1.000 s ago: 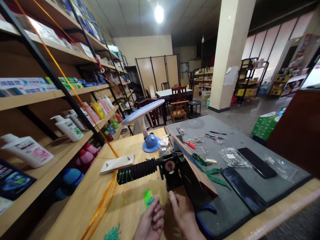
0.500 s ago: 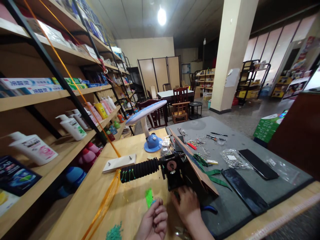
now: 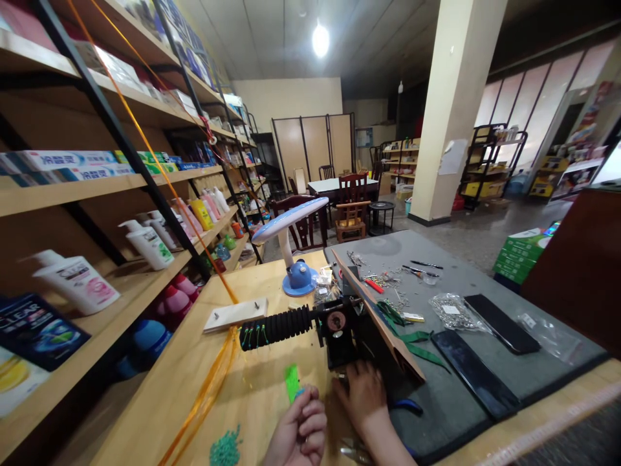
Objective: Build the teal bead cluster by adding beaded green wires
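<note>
in the head view, the left hand is raised over the near part of the wooden surface, its fingers curled and thumb and forefinger clamped on a small blue piece, which shows at their tips right beside a bright green strip. the right hand is palm down near the foot of a black clamp; whether its fingers are closed on anything cannot be told. the clamp carries a ridged black rod with green threads round its far end, near orange strands. a loose pile of turquoise bits lies to the left of the left hand. on the grey mat, a clear bag with a white label is filled with small silvery pieces; beside the dark phone, a flatter clear bag has contents that cannot be made out. a small clear dish stands near the pens, its inside too small to read. small clear packets sit by the blue lamp. on the shelf, white pump bottles are opaque, hiding their contents.
</note>
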Demonstrator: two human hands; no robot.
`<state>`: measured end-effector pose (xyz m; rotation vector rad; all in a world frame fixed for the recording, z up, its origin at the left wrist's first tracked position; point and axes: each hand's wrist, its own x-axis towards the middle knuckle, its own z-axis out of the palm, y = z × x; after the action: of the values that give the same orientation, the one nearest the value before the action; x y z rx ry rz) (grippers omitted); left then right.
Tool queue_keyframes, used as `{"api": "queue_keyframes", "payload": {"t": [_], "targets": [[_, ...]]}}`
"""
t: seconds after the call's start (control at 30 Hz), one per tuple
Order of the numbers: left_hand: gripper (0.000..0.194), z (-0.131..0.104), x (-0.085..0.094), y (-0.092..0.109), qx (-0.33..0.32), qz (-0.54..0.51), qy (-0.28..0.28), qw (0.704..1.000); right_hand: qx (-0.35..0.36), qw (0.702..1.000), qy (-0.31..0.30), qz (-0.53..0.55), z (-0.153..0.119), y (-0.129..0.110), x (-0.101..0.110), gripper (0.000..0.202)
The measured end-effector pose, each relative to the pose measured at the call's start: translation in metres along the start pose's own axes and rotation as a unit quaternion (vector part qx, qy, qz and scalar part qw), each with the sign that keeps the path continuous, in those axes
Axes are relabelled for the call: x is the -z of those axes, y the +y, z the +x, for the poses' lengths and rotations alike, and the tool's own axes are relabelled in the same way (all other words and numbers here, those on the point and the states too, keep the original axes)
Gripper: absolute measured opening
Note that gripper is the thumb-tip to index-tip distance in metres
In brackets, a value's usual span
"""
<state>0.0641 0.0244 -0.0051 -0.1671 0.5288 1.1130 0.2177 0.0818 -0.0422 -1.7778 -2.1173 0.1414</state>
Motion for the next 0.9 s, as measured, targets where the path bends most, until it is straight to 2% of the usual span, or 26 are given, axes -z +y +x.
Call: {"api": "queue_keyframes", "payload": {"t": [0.2,0.33,0.43,0.57,0.73,0.83,0.9], "targets": [[0.036,-0.004,0.001,0.0,0.037,-0.074,-0.032,0.996,0.008,1.0,0.017,0.002,0.0,0.0,-0.001,0.02],[0.043,-0.009,0.001,0.0,0.046,-0.09,-0.039,0.994,0.039,0.997,0.058,0.026,-0.002,0.001,0.0,0.017],[0.04,-0.013,0.002,0.0,0.034,-0.081,-0.034,0.996,0.073,0.989,0.097,0.086,-0.006,0.0,0.003,0.018],[0.037,-0.017,0.007,0.001,0.005,-0.049,-0.033,0.998,0.11,0.967,0.109,0.202,-0.019,-0.008,0.011,0.019],[0.038,-0.017,0.019,0.005,-0.026,0.012,-0.038,0.999,0.102,0.93,0.068,0.347,-0.037,-0.028,0.021,0.017],[0.045,-0.022,0.022,0.004,-0.029,0.09,-0.04,0.995,0.13,0.912,0.057,0.384,-0.043,-0.037,0.02,0.015],[0.053,-0.034,0.021,0.003,-0.068,0.155,-0.023,0.985,0.163,0.906,0.06,0.386,-0.046,-0.041,0.017,0.014]]}}
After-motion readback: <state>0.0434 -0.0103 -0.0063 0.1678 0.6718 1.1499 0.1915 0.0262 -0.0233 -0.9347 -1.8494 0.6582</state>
